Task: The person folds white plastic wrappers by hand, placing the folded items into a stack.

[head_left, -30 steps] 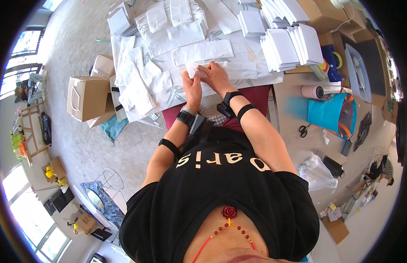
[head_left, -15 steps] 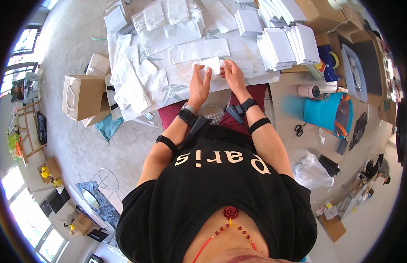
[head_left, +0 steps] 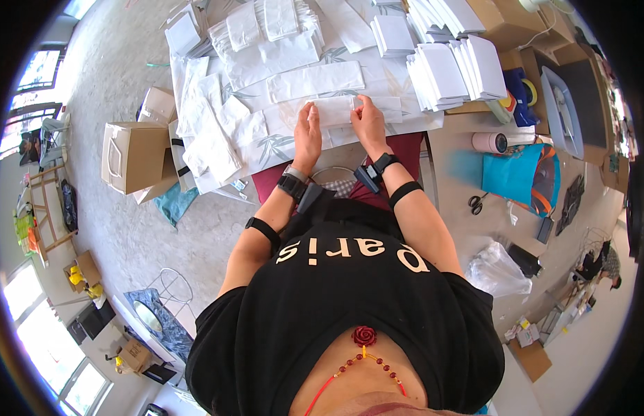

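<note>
Between my hands, near the front edge of the table, a flat white piece [head_left: 333, 111] like paper or a thin sleeve is stretched out lengthwise. My left hand [head_left: 308, 140] has its fingers closed together at the left end of this piece. At its right part my right hand [head_left: 369, 127] pinches it with thumb and bent forefinger. A translucent plastic sleeve [head_left: 390, 105] shows past my right fingers; whether it is the same piece I cannot tell. Just beyond lies another long white plastic bag [head_left: 315, 80], flat on the patterned tablecloth [head_left: 273, 147].
Loose white bags [head_left: 209, 142] lie on the table's left side, and piled bags [head_left: 270, 48] at the back. Stacks of folded white paper [head_left: 440, 76] stand at the right. Cardboard boxes [head_left: 134, 158] sit left of the table; a blue bag [head_left: 519, 179] and scissors [head_left: 476, 204] lie on the right.
The white piece was raised and bunched between my fingers and now lies stretched flat. My left hand has shifted left and a little toward me; the gap between my hands is wider.
</note>
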{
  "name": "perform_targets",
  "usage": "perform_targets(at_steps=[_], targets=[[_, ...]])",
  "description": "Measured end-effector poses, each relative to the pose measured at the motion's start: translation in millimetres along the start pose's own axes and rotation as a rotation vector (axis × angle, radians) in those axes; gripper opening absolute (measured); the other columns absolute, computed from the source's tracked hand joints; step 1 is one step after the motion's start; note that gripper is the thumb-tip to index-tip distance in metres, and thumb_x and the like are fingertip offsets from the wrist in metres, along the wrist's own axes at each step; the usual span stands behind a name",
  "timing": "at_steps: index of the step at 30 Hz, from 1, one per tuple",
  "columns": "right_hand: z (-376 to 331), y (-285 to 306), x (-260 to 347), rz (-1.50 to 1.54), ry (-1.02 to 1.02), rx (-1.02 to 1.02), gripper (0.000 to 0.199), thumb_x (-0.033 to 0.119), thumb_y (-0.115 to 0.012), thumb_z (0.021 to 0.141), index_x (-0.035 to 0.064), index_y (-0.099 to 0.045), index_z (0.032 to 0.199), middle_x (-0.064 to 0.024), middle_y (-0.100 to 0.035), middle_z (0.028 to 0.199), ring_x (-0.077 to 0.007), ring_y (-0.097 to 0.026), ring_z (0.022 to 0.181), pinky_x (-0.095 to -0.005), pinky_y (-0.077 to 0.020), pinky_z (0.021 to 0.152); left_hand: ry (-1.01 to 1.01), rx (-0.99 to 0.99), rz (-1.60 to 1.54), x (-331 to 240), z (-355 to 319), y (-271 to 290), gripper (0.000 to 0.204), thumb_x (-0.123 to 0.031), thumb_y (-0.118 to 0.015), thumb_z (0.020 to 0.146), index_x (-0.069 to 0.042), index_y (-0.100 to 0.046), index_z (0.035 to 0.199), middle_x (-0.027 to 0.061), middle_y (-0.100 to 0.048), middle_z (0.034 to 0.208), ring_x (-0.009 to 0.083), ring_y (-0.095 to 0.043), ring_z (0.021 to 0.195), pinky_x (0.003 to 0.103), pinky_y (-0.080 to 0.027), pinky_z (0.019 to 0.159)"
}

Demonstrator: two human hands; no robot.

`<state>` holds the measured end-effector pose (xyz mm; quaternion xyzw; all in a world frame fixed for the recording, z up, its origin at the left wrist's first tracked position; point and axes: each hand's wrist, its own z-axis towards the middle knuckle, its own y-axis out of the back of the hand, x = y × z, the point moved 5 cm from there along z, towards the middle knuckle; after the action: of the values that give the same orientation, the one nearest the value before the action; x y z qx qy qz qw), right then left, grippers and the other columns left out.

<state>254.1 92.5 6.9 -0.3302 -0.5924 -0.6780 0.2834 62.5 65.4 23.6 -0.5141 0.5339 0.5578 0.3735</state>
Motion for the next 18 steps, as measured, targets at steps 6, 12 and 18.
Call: perform_targets(at_steps=[6,12,18], targets=[[-1.4,-3.1,-0.6,0.017,0.017,-0.012,0.042,0.005,-0.07,0.088,-0.0008,-0.06,0.128,-0.014,-0.069,0.081,-0.0322,-0.069,0.075,-0.0425,-0.0553,0.073,-0.211,-0.202,0.157,-11.8,6.4,16.6,0.043,-0.028,-0.046,0.111,0.005,-0.058,0.136,0.026,-0.06,0.14,0.0388,-0.056,0.132,0.042,-0.043,0.111],[-0.9,-1.3,3.9,0.002,0.009,0.018,0.043,0.004,-0.068,0.087,-0.0027,-0.059,0.129,-0.0169,-0.07,0.087,-0.0368,-0.07,0.082,-0.0466,-0.0548,0.079,-0.481,0.22,0.837,-3.6,-8.2,-16.9,0.08,-0.051,-0.057,0.101,-0.003,-0.033,0.16,0.0197,-0.023,0.17,0.0367,-0.015,0.16,0.056,-0.011,0.127],[-1.7,6.8,21.0,-0.151,0.109,-0.055,0.036,0.0,-0.064,0.088,-0.0003,-0.06,0.124,-0.0183,-0.066,0.102,-0.0385,-0.065,0.099,-0.0467,-0.0536,0.086,-0.526,0.274,1.003,10.6,-17.3,-24.4,0.089,-0.061,-0.056,0.098,-0.005,-0.03,0.162,0.0155,-0.019,0.172,0.037,-0.01,0.16,0.058,-0.007,0.127]])
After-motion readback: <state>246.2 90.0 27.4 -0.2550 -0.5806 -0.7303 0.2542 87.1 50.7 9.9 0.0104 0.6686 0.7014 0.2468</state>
